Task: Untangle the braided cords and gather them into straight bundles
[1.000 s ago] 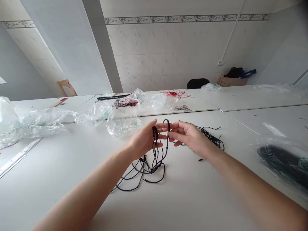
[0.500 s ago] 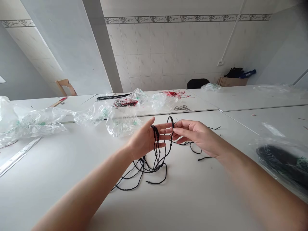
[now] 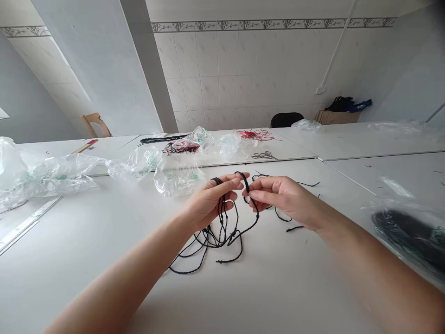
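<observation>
Several black braided cords (image 3: 222,218) loop over the fingers of my left hand (image 3: 208,199), and their ends trail down onto the white table. My left thumb is closed over them toward the fingertips. Between thumb and fingers, my right hand (image 3: 278,195) pinches one black cord (image 3: 247,183), whose upper part arches to the left fingertips. A knot shows on this cord below the right fingers. More black cord (image 3: 283,215) lies on the table behind and under my right hand, partly hidden by it.
Crumpled clear plastic bags (image 3: 179,176) lie left and ahead. Farther back are scissors (image 3: 264,155), red threads (image 3: 255,135) and a black cord bundle (image 3: 163,139). A bag with black contents (image 3: 403,232) lies at right, a ruler (image 3: 31,222) at left.
My left thumb has come down from upright and closed toward the fingers. The arched cord has dropped lower and leans toward my left fingertips; its lower part swings out to the right.
</observation>
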`<action>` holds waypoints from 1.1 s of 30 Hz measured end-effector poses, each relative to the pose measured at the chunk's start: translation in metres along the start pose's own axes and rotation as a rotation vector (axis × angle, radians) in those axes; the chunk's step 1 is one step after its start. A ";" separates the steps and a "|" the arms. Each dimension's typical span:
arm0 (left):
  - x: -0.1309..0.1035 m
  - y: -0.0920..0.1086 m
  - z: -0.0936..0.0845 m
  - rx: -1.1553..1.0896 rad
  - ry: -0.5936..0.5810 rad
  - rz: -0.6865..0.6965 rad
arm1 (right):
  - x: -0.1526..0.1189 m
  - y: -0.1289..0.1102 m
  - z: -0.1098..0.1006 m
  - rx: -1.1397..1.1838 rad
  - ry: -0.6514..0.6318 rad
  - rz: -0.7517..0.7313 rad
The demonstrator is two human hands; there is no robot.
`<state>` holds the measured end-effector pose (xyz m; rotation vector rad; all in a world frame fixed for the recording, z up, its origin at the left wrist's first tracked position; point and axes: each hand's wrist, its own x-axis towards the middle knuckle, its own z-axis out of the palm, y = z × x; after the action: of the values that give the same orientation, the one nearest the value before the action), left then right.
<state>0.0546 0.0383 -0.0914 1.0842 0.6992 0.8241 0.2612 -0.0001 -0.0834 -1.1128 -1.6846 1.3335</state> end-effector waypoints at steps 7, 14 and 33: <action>0.003 -0.004 -0.002 0.003 0.030 0.035 | 0.000 0.001 0.000 -0.073 -0.001 0.023; 0.002 -0.004 -0.002 0.009 -0.009 0.057 | 0.000 0.001 0.000 -0.085 -0.015 0.017; 0.000 -0.001 0.001 0.038 0.006 0.085 | 0.000 0.001 0.000 -0.071 -0.019 -0.005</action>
<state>0.0555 0.0379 -0.0917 1.1526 0.6792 0.8901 0.2617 0.0000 -0.0838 -1.1392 -1.7592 1.2934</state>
